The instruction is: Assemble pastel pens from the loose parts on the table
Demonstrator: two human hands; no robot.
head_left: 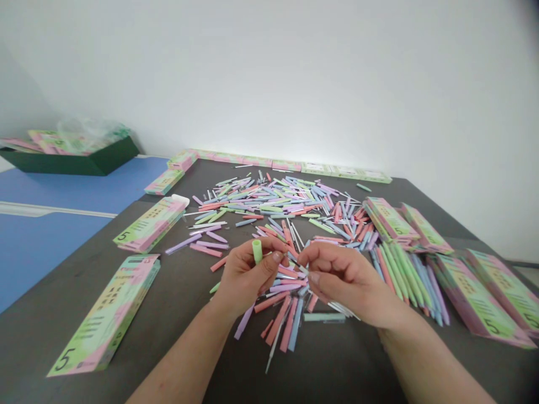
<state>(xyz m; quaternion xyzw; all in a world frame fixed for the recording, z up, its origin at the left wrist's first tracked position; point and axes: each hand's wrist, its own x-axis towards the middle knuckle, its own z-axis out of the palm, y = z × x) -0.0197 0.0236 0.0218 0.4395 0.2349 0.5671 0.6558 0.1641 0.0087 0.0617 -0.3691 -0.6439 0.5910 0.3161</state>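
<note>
My left hand [251, 273] is closed around a light green pen barrel [257, 251], whose open round end sticks up between the fingers. My right hand [344, 276] pinches a thin white pen refill [303, 270] with a dark front part. Its tip points left and reaches the fingertips of my left hand; whether it touches anything there is hidden. Under and beyond both hands lies a loose heap of pink, purple, blue and green pen parts [269, 196]. A pale green pen piece [324, 317] rests just below my right hand.
Printed pen boxes marked 5 lie at left [105, 314] and right [484, 294], and a row of boxes [256, 161] lines the far edge. Sorted green pens [402, 275] lie beside the right boxes. A dark green tray [71, 163] stands on the blue surface [80, 193].
</note>
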